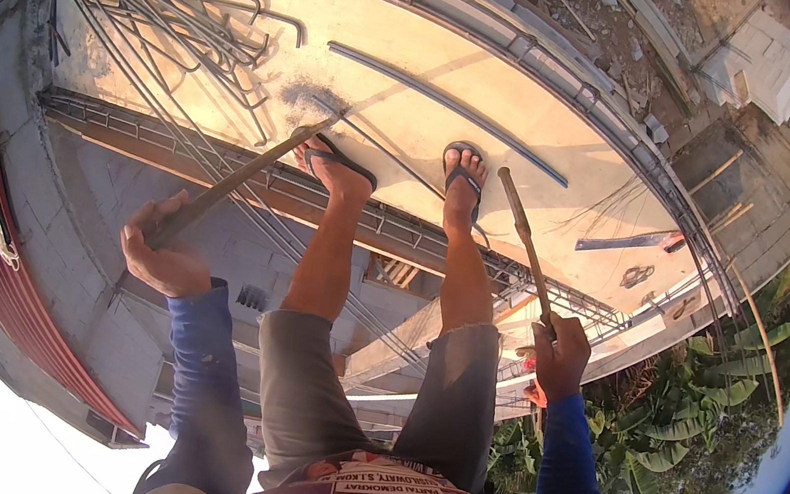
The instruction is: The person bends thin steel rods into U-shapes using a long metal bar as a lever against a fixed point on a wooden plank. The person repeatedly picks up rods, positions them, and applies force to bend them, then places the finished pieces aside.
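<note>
My left hand (164,250) is wrapped around the near end of a long brown metal bar (250,168), which slants up to the right, its far tip beside my left foot. In my right hand (558,357) is a second rusty bar (525,227), its far end near my right foot. Between my sandalled feet lies a thin steel rod (388,153) on the pale board deck (396,25). The left bar's tip overlaps the rod's upper end; whether they touch I cannot tell.
Bent steel rods (179,25) lie heaped at the far left. Straight rods (446,103) lie ahead of my feet. Reinforcement cages (545,41) edge the deck, and another crosses under my legs. A flat blade-like strip (623,243) lies right. Lower blockwork (162,179) shows below.
</note>
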The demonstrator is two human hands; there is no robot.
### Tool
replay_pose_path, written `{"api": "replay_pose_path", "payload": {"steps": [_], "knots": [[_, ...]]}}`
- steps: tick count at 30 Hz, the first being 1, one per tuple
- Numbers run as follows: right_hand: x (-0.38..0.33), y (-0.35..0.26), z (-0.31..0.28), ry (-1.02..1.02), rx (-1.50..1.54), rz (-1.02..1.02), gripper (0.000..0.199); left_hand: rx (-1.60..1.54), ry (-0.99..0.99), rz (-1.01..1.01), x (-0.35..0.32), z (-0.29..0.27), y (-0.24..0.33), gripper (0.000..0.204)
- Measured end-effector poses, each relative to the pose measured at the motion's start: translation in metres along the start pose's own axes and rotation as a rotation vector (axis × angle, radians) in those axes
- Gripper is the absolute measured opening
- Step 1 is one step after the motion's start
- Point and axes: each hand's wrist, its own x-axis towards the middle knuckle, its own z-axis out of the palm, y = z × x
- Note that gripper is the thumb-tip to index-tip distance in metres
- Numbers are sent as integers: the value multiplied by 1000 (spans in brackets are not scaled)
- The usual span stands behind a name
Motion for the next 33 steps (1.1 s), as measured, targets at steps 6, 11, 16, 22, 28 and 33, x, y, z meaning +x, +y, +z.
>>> {"api": "replay_pose_path", "payload": {"steps": [6, 11, 16, 22, 28, 33], "knots": [[154, -136, 13, 198, 772, -373, 25, -170, 54, 76, 1, 9, -2, 39], [280, -291, 65, 253, 1225, -699, 43, -231, 112, 91, 3, -12, -4, 33], [366, -415, 151, 88, 1116, -500, 49, -302, 196, 91, 5, -29, -24, 31], [430, -487, 258, 70, 805, -556, 37, -458, 188, 157, 8, -43, -43, 33], [452, -536, 324, 19, 580, -707, 35, -438, 119, 204, 16, -59, -48, 35], [460, -560, 355, -10, 600, -634, 35, -440, 128, 215, 20, -64, -53, 37]]}}
